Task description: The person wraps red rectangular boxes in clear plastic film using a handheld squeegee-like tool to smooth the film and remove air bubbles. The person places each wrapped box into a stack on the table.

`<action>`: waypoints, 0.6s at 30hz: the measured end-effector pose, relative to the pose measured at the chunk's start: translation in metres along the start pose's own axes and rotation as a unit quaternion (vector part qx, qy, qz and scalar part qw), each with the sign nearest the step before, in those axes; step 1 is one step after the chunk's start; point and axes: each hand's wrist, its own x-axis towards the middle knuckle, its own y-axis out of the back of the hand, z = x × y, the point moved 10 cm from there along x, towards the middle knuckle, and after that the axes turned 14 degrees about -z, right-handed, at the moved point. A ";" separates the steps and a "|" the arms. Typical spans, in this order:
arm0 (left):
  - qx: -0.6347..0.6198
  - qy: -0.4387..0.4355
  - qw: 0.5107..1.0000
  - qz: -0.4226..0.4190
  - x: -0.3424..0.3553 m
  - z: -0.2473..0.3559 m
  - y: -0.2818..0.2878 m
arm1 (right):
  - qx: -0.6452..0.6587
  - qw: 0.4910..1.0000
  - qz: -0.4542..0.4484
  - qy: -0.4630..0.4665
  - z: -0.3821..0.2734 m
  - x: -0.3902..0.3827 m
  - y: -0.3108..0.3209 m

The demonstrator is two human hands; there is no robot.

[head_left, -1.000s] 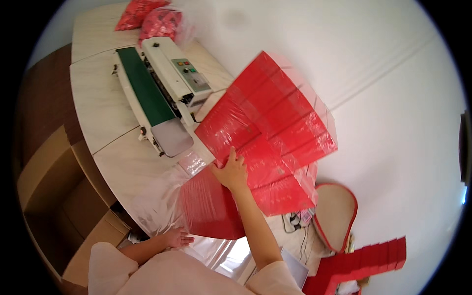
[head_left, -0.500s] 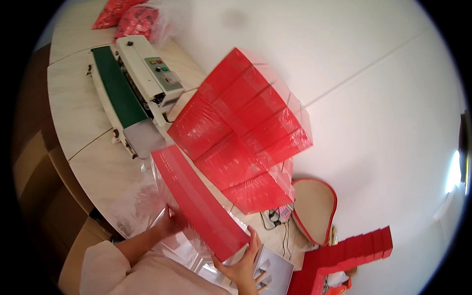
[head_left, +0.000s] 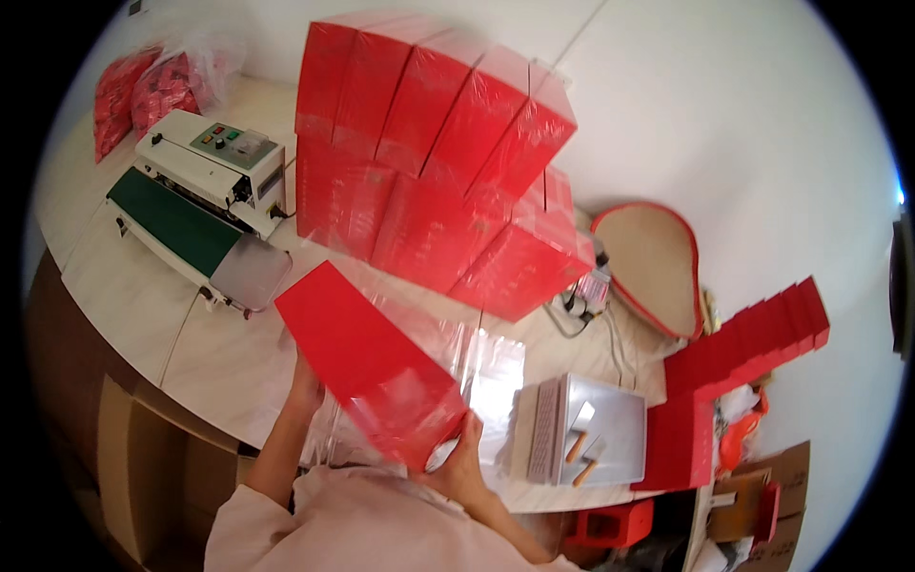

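Note:
A long red box (head_left: 367,348) is held up at a tilt above the near side of the table, its plain face turned up. Clear plastic film (head_left: 405,405) wraps its lower right part. My left hand (head_left: 305,381) grips the box's left side from beneath, its fingers mostly hidden behind the box. At the lower right end my right hand (head_left: 462,467) closes round the corner, with bunched film next to the thumb. More loose clear plastic (head_left: 486,367) lies on the table behind and beside the box.
A stack of film-wrapped red boxes (head_left: 434,219) stands behind. Left of it is a sealing machine (head_left: 210,162) with a green belt (head_left: 176,219). To the right are a grey tray (head_left: 620,429) holding two wooden-handled scrapers, and more red boxes (head_left: 748,338). An open carton (head_left: 119,467) sits below the table's left edge.
My view has turned, so the table appears more level. The held box has rolled: its printed narrow side faced up before, and a plain face does now. Both hands still hold it.

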 end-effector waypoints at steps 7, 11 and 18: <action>0.192 -0.041 0.980 0.002 0.001 0.079 -0.011 | 0.005 0.999 -0.049 -0.005 0.053 0.009 -0.028; 0.207 -0.059 0.976 -0.019 0.001 0.086 -0.002 | 0.013 0.999 -0.050 -0.008 0.063 0.018 -0.021; 0.298 -0.143 0.943 -0.044 0.000 0.153 -0.107 | 0.072 0.996 0.053 -0.002 0.054 0.022 0.038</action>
